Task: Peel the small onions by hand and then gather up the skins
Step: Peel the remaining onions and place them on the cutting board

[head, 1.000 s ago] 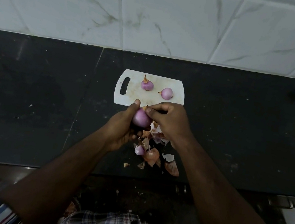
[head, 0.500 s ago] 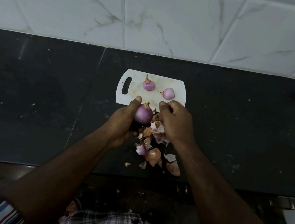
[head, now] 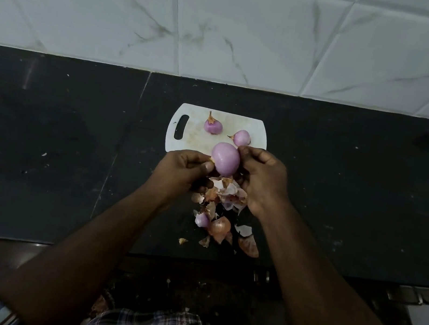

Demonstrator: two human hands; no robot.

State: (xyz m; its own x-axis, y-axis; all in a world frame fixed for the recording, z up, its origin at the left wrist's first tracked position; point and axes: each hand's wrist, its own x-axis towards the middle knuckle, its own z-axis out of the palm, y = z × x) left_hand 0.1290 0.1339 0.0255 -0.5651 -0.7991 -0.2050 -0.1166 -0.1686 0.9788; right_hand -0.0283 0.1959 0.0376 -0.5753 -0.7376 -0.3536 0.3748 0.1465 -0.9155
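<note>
A peeled pale purple onion (head: pixel 225 161) is held over the near edge of the white cutting board (head: pixel 191 138). My left hand (head: pixel 184 171) pinches its lower left end between thumb and fingers. My right hand (head: pixel 261 178) has its fingers curled against the onion's right side, with the fingertips at its top. Two smaller peeled onions (head: pixel 213 127) (head: pixel 241 138) lie on the board behind. A heap of brown and white skins (head: pixel 226 192) lies on the counter under my hands. It trails toward me to more skins (head: pixel 221 227) and a small purple piece (head: pixel 202 220).
The black stone counter (head: pixel 343 198) stretches left and right of the board, with a white marble-tiled wall (head: pixel 244 31) behind it. The counter's front edge runs just past the nearest skins. A few loose skin scraps (head: pixel 182 240) lie near that edge.
The onion has been turned so its smooth peeled side faces up. Both hands have moved slightly away from me to the board's near edge, and my right hand has closed back against the onion.
</note>
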